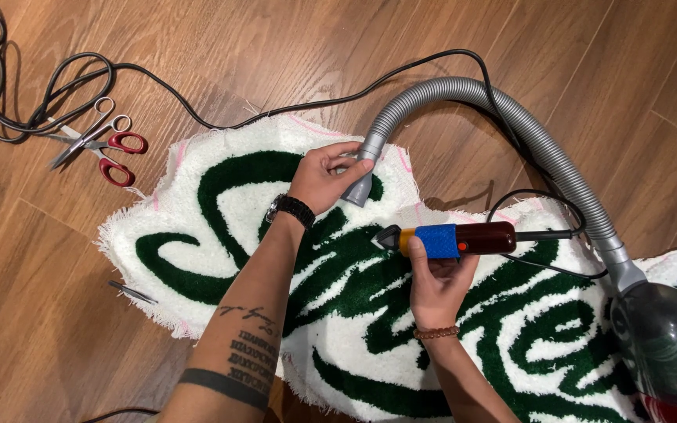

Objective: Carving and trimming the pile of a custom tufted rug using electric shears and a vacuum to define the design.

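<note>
Left hand [324, 178] wraps the grey vacuum nozzle [360, 186], fingers curled round it and pressed on the plastic, tip angled down onto the tufted rug [197, 251], w/ the ribbed grey hose [511, 125] arcing off to the vacuum body [667, 345] at bottom right. Right hand [439, 278] cradles the electric trimmer [448, 239] from below, fingers closed round the blue-wrapped middle, thumb up the near side, dark cutting head pointing left, just short of the nozzle. To do this well, I'd say keep the trimmer head flat and skim light along the edge where green pile meets white, short passes, nozzle right beside the blade so the fluff lifts straight off; press too hard and it likely gouges the pile. Worth minding the trimmer's thin black cord [534, 235] looping near the hose, it could snag. No surface here, it's all on the floor [56, 345]: brown wood-look planks, the rug lying flat, white w/ green swirls and a ragged pink-tinged fringe. Top left, red-handled scissors [119, 153] and a silver pair [80, 137] lie crossed by a coiled black cable [9, 86]. A small dark tool [131, 292] sits just off the rug's left edge; can't tell what it is.
</note>
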